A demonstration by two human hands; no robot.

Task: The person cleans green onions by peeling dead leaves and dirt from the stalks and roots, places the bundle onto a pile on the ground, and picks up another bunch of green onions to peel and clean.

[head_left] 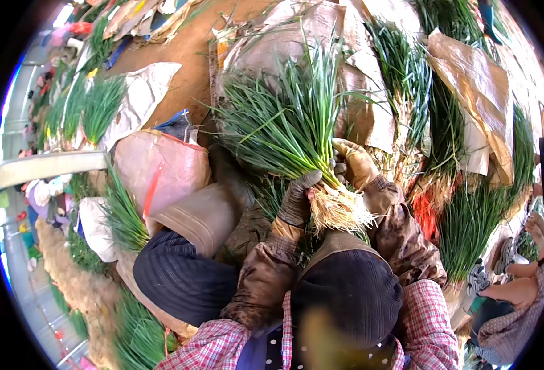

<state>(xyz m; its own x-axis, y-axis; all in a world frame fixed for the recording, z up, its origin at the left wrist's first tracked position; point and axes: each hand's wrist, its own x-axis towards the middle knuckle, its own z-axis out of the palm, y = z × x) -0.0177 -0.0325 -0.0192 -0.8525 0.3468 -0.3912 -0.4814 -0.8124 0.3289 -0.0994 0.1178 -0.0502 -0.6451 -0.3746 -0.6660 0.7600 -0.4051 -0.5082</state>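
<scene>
Leafy bunch point(293, 126) slants, leaves point(265, 117) pointing far-left, roots point(341, 211) near-right.

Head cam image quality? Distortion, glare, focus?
Head view: strong fisheye, black corners, blue fringing at the left edge; head view: bright highlights on the brown wrapper at upper right; head view: held bundle and its pale roots reasonably sharp; head view: tan smear at bottom centre badly out of focus, source unclear.
</scene>
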